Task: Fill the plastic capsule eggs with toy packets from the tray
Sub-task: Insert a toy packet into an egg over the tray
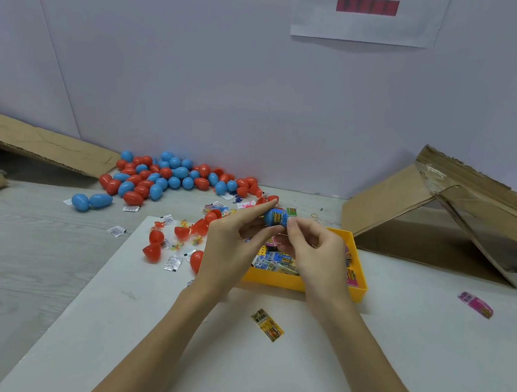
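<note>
Cardboard flap (35, 144), far left. Heap of blue and red capsule eggs (167, 176) by the wall. Open red halves (152, 252) and small sachets on the tabletop (9, 260). Left hand (230, 241), grip pinching a blue capsule half (272, 216). Right hand (313, 246), fingers curled on what looks like a toy packet (291, 213) at its mouth. Yellow tray (275, 279) of packets beneath. Pink packet (476, 304), far right.

Cut-off Chinese characters on the wall sheet (369, 12) are unreadable.
</note>
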The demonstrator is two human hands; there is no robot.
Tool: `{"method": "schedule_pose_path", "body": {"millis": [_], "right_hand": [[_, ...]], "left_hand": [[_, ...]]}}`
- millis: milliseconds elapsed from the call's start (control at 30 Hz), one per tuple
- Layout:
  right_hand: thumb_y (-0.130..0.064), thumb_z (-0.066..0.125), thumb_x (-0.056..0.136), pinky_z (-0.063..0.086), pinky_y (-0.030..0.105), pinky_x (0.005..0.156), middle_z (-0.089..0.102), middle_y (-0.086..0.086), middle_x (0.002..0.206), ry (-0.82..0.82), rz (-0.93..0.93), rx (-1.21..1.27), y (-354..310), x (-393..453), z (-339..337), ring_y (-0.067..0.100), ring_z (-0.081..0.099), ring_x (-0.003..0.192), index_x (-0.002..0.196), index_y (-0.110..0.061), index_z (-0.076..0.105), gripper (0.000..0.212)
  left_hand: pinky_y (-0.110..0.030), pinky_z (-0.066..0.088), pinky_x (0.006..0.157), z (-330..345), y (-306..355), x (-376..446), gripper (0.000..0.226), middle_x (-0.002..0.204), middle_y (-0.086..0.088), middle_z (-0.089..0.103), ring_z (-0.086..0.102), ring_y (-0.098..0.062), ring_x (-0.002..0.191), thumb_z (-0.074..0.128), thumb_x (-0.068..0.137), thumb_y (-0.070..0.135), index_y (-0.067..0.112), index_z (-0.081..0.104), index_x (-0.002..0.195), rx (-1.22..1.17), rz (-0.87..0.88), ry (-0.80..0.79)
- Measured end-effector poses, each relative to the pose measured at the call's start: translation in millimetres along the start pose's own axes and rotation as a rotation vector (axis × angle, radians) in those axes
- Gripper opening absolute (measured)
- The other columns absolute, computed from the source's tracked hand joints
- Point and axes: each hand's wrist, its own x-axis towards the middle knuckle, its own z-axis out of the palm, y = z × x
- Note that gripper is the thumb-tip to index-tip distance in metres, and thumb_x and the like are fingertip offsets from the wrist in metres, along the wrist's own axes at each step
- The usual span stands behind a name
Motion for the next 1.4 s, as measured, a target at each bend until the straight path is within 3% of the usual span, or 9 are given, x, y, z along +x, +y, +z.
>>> {"method": "schedule_pose_path", "body": {"millis": [167, 333, 633, 733, 833, 1000, 1200, 1300, 1400], "right_hand": [[-0.019, 0.065, 0.1, 0.061, 0.024, 0.077, 0.078, 0.005, 0.102, -0.002, 0.073, 0.148, -1.1, -1.8, 0.4, 0.015, 0.077, 0.093, 0.115, -0.012, 0.075, 0.019], [-0.024, 0.065, 0.1, 0.061, 0.022, 0.074, 0.079, -0.004, 0.093, 0.02, 0.03, 0.123, 0.1, -0.1, -1.6, 0.011, 0.076, 0.089, 0.1, -0.034, 0.072, 0.013], [-0.023, 0.071, 0.096, 0.063, 0.028, 0.079, 0.079, 0.004, 0.101, -0.022, 0.088, 0.191, -4.2, 0.9, -2.4, 0.015, 0.077, 0.092, 0.114, -0.013, 0.074, 0.021], [-0.015, 0.073, 0.095, 0.062, 0.029, 0.084, 0.077, 0.002, 0.107, -0.059, 0.046, 0.123, -4.7, 0.3, -5.9, 0.014, 0.075, 0.099, 0.116, -0.019, 0.074, 0.022], [-0.009, 0.069, 0.097, 0.062, 0.025, 0.084, 0.076, -0.006, 0.11, -0.082, 0.001, 0.036, -5.4, 0.6, -6.8, 0.008, 0.072, 0.104, 0.118, -0.025, 0.073, 0.027], [-0.024, 0.067, 0.1, 0.062, 0.024, 0.072, 0.079, -0.001, 0.094, -0.102, 0.05, -0.003, -2.8, 2.0, -6.2, 0.014, 0.078, 0.084, 0.119, -0.018, 0.072, 0.021], [-0.015, 0.07, 0.097, 0.064, 0.033, 0.071, 0.078, 0.008, 0.087, -0.114, 0.058, -0.149, 1.6, 5.5, -12.6, 0.022, 0.077, 0.077, 0.119, -0.005, 0.07, 0.024], [-0.009, 0.069, 0.097, 0.062, 0.025, 0.073, 0.08, 0.011, 0.095, -0.139, 0.139, 0.024, -7.5, 10.6, -22.0, 0.022, 0.078, 0.087, 0.123, -0.004, 0.066, 0.027], [-0.01, 0.064, 0.099, 0.06, 0.022, 0.076, 0.076, 0.018, 0.112, -0.013, 0.2, 0.572, -37.7, 38.5, -51.6, 0.025, 0.076, 0.102, 0.124, 0.0, 0.065, 0.027]], "left_hand": [[-0.025, 0.057, 0.096, -3.0, -1.6, 1.0, 0.05, 0.125, 0.002, 0.071, 0.069, -0.005, 0.112, 0.077, 0.087, 0.008, 0.012, 0.064, 0.136, -0.017, -0.022, -0.037], [-0.023, 0.058, 0.091, -1.8, 0.7, 1.1, 0.046, 0.118, 0.006, 0.074, 0.072, -0.006, 0.107, 0.079, 0.084, 0.021, 0.014, 0.07, 0.129, -0.12, -0.062, -0.028], [-0.026, 0.052, 0.103, -3.0, -2.5, 5.7, 0.043, 0.143, 0.004, 0.062, 0.056, -0.009, 0.133, 0.064, 0.097, 0.0, 0.013, 0.063, 0.138, -0.213, -0.078, -0.186], [-0.023, 0.058, 0.088, 0.2, -0.2, 5.6, 0.039, 0.131, 0.008, 0.068, 0.067, -0.009, 0.116, 0.071, 0.096, 0.022, 0.025, 0.065, 0.135, -0.222, -0.212, -0.12], [-0.023, 0.06, 0.08, -1.3, -5.7, 6.0, 0.027, 0.108, 0.006, 0.076, 0.074, -0.013, 0.096, 0.073, 0.093, 0.023, 0.022, 0.073, 0.121, -0.163, -0.241, -0.044], [-0.028, 0.061, 0.083, -2.8, -6.9, 5.5, 0.029, 0.113, 0.002, 0.074, 0.074, -0.014, 0.097, 0.076, 0.092, 0.015, 0.017, 0.074, 0.12, -0.144, -0.217, -0.095], [-0.021, 0.057, 0.084, -0.4, -9.6, 3.5, 0.029, 0.119, 0.007, 0.067, 0.068, -0.006, 0.1, 0.07, 0.097, 0.021, 0.025, 0.069, 0.125, -0.004, -0.12, -0.107], [-0.016, 0.051, 0.084, -3.1, -14.9, 2.1, 0.021, 0.115, 0.005, 0.063, 0.059, -0.004, 0.1, 0.065, 0.1, 0.02, 0.02, 0.069, 0.12, 0.266, -0.026, -0.018], [-0.016, 0.042, 0.087, -6.8, -24.8, -0.2, 0.023, 0.117, 0.0, 0.059, 0.049, -0.012, 0.109, 0.068, 0.097, 0.018, 0.013, 0.07, 0.119, 0.511, 0.047, -0.06]]}}
